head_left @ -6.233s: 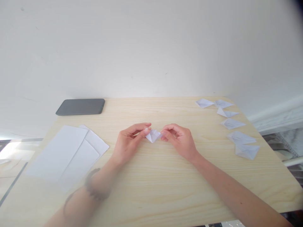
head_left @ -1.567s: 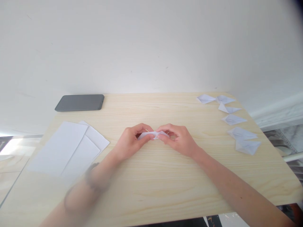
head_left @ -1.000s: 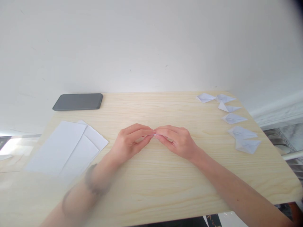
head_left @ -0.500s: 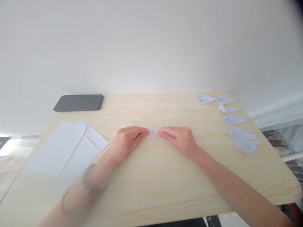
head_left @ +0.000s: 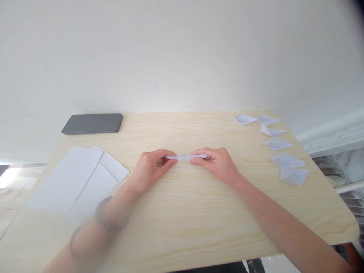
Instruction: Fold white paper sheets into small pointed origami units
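Note:
A small folded white paper piece [head_left: 186, 157] is stretched flat and edge-on between both hands at the middle of the wooden table [head_left: 182, 212]. My left hand [head_left: 152, 167] pinches its left end with thumb and fingers. Its right end is pinched by my right hand [head_left: 217, 163]. Both hands rest low, just above the tabletop. A bracelet shows blurred on my left wrist.
Several folded white paper shapes [head_left: 277, 143] lie in a curved row at the table's right side. A loose stack of white sheets [head_left: 79, 180] lies at the left. A dark phone [head_left: 92, 123] lies face down at the back left. A white wall rises behind.
The paper piece went from a small pointed shape to nearly hidden between my closed fingertips, and is now pulled out into a long flat strip. Both hands stayed at the table's middle.

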